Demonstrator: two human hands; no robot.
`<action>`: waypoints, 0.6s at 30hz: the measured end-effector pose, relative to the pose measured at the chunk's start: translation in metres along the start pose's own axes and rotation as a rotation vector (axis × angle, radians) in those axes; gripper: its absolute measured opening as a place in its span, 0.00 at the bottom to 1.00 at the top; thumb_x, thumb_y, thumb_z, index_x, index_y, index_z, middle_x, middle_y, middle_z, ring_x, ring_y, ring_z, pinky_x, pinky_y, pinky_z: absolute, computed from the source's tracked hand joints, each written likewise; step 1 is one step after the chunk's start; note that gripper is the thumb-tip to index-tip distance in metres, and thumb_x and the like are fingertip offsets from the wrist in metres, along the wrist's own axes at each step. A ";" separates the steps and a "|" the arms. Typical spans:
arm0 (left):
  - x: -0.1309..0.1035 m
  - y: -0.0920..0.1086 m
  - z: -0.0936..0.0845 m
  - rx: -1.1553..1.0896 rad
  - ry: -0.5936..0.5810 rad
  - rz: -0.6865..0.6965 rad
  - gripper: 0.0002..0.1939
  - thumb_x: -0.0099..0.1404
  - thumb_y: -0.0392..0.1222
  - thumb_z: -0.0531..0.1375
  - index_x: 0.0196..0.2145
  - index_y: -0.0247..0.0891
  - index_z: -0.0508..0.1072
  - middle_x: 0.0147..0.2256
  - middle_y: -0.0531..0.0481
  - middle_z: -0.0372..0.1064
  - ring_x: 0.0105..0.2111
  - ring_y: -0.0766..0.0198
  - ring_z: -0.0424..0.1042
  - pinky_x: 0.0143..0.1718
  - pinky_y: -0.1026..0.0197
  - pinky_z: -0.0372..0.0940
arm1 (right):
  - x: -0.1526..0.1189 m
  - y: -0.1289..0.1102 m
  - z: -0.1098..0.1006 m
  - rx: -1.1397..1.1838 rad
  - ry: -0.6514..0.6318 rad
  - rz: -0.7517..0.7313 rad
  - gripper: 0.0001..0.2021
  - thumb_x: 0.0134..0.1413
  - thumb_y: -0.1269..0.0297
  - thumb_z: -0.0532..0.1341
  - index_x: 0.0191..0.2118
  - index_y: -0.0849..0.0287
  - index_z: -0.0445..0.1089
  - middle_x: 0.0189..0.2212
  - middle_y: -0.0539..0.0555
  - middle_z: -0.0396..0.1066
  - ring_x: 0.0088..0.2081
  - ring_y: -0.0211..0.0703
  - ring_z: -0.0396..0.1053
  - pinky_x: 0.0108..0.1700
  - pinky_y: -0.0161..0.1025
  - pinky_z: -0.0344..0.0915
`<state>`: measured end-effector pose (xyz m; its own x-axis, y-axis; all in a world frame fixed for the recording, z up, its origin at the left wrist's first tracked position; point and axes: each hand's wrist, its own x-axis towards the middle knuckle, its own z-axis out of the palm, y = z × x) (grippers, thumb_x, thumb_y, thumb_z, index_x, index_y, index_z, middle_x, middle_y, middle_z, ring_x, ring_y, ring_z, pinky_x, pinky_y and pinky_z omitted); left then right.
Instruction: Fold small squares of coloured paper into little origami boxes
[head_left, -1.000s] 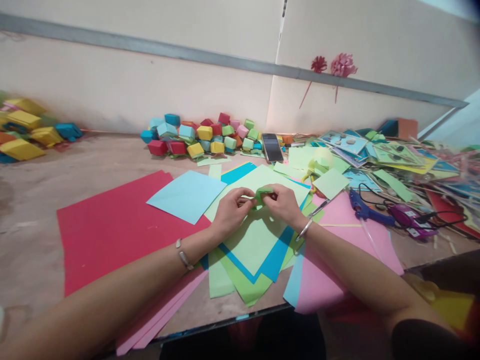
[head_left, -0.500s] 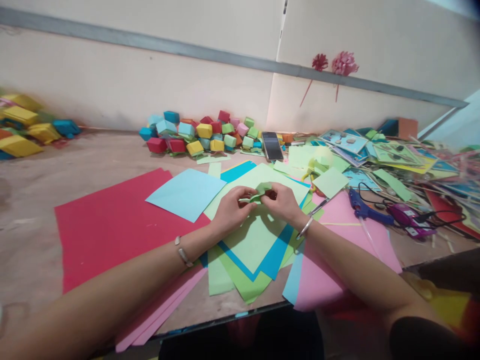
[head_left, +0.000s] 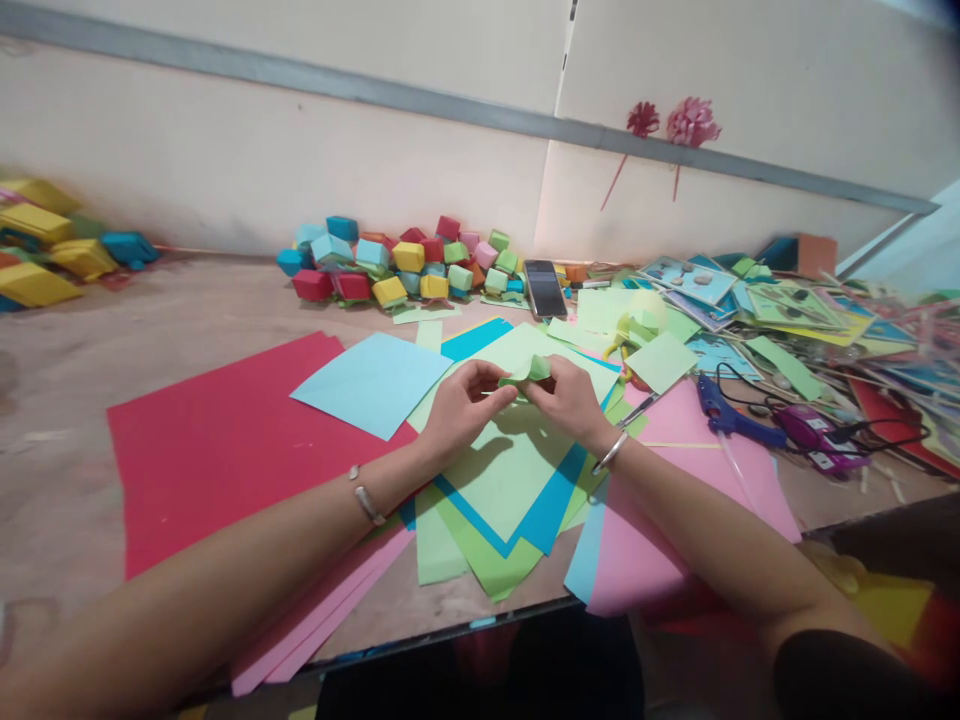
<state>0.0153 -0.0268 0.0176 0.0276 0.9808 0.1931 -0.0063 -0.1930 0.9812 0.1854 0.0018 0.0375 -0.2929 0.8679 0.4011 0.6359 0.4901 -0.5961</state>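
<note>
Between my two hands is a small folded piece of green paper [head_left: 531, 372], held just above the stack. My left hand [head_left: 471, 408] pinches its left side between thumb and fingers. On the other side, my right hand [head_left: 568, 398] grips the paper, with its fingertips partly hidden behind the folds. Below both hands lies a pale green sheet [head_left: 504, 475] on top of blue and green sheets. A light blue square [head_left: 371, 385] rests to the left, overlapping a large red sheet [head_left: 225, 450].
Small coloured paper boxes [head_left: 409, 257] are heaped along the wall beside a phone [head_left: 545, 290]. To the right lie scissors [head_left: 637, 410], a blue glue gun [head_left: 739, 415] with a purple unit [head_left: 814, 440], and pink sheets [head_left: 675, 520]. Cards and sticks crowd the far right.
The green paper has been turned and raised slightly, with its upper flap now standing up. My fingers have shifted their hold on it, and both hands stay close together.
</note>
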 end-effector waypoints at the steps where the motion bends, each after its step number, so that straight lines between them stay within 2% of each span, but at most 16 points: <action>1: 0.000 0.000 0.000 -0.007 -0.024 -0.015 0.16 0.54 0.49 0.66 0.36 0.36 0.74 0.34 0.49 0.75 0.31 0.63 0.74 0.35 0.58 0.72 | 0.001 0.001 0.000 0.003 0.009 0.011 0.09 0.50 0.66 0.59 0.23 0.56 0.59 0.24 0.49 0.61 0.29 0.40 0.60 0.33 0.36 0.56; 4: -0.001 -0.003 0.000 0.015 -0.064 -0.043 0.14 0.56 0.48 0.63 0.36 0.36 0.76 0.35 0.47 0.76 0.32 0.62 0.75 0.35 0.58 0.73 | 0.002 0.003 0.001 0.031 0.022 0.043 0.04 0.47 0.69 0.57 0.24 0.56 0.62 0.26 0.50 0.63 0.30 0.40 0.61 0.34 0.36 0.59; 10: -0.001 -0.006 0.001 0.128 -0.067 0.054 0.11 0.55 0.45 0.63 0.36 0.37 0.76 0.39 0.46 0.78 0.38 0.58 0.77 0.40 0.56 0.74 | 0.001 0.005 0.003 0.126 -0.003 0.071 0.04 0.47 0.70 0.55 0.25 0.57 0.64 0.25 0.49 0.64 0.29 0.39 0.62 0.33 0.35 0.59; 13: -0.001 -0.007 0.001 0.118 -0.080 0.043 0.11 0.55 0.45 0.63 0.36 0.38 0.74 0.36 0.47 0.76 0.36 0.59 0.77 0.37 0.57 0.74 | 0.000 0.006 0.004 0.162 -0.027 0.072 0.04 0.48 0.69 0.55 0.25 0.57 0.64 0.25 0.49 0.65 0.29 0.38 0.63 0.34 0.35 0.60; 18: 0.000 -0.012 0.001 0.072 -0.068 0.002 0.11 0.56 0.46 0.63 0.36 0.39 0.71 0.33 0.50 0.74 0.32 0.61 0.76 0.32 0.58 0.73 | -0.001 0.004 0.002 0.134 -0.052 0.022 0.03 0.44 0.70 0.58 0.29 0.58 0.68 0.29 0.49 0.65 0.30 0.37 0.65 0.35 0.35 0.63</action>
<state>0.0169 -0.0241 0.0059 0.0958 0.9766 0.1926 0.0651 -0.1992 0.9778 0.1865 0.0034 0.0332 -0.3192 0.8797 0.3526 0.5424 0.4747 -0.6932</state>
